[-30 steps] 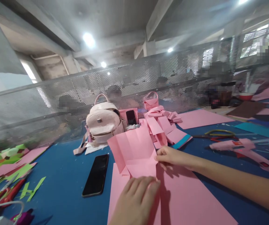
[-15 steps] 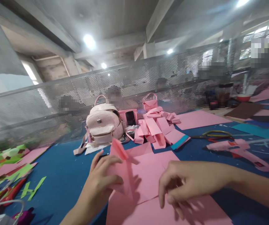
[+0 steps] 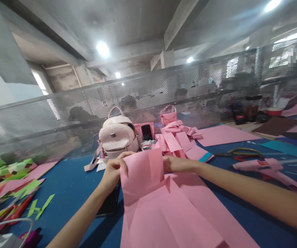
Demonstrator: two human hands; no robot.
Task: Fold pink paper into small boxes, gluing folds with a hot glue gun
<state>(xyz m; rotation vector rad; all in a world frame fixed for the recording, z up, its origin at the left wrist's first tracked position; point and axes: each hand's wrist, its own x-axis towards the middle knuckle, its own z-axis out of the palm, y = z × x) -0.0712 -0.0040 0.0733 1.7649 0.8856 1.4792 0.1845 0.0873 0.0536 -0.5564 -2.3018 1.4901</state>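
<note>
A creased pink paper sheet (image 3: 143, 174) stands lifted above the blue table (image 3: 71, 186), its lower part running onto a larger pink sheet (image 3: 174, 220) that lies flat. My left hand (image 3: 112, 170) pinches the sheet's upper left edge. My right hand (image 3: 173, 163) grips its upper right edge. Both hands are closed on the paper, with fingers curled round its far corners. A black phone (image 3: 109, 203) lies partly hidden under my left wrist and the paper.
A pale pink backpack (image 3: 119, 136) and a pile of folded pink paper pieces (image 3: 179, 139) stand behind. A pink glue gun (image 3: 269, 168) and scissors (image 3: 238, 153) lie right. Green and pink scraps (image 3: 16, 182) lie left. A perforated metal screen (image 3: 148, 93) backs the table; blurred people sit beyond.
Both hands have moved forward and up, taking the creased pink sheet by its two upper corners and lifting it upright. The phone has become mostly covered.
</note>
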